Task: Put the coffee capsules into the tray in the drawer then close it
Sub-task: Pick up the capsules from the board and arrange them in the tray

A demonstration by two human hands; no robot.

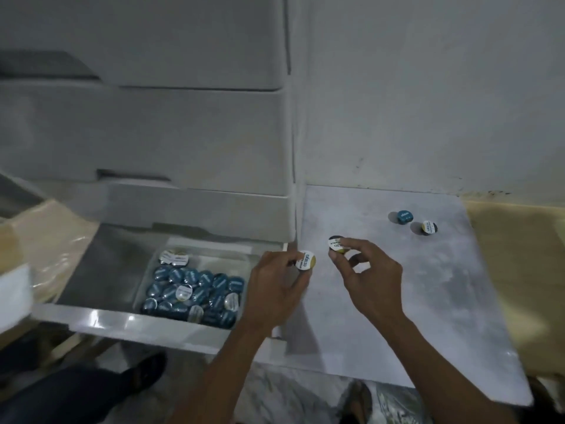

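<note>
Tray (244, 258) nearly full; my left hand (275, 289) and right hand (367, 276) each pinch one capsule. Two capsules (404, 216) remain on the surface (428, 301), drawer (122, 319) open.

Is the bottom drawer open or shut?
Open. The drawer is pulled out, exposing the tray of capsules inside.

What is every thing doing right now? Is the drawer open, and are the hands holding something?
Drawer: pulled open.
Tray: in the drawer, nearly full of capsules.
Left hand: grip shut on a white-topped capsule.
Right hand: fingertips pinching a dark capsule.
Teal capsule: loose on the grey board.
White and dark capsule: loose beside it.
</note>
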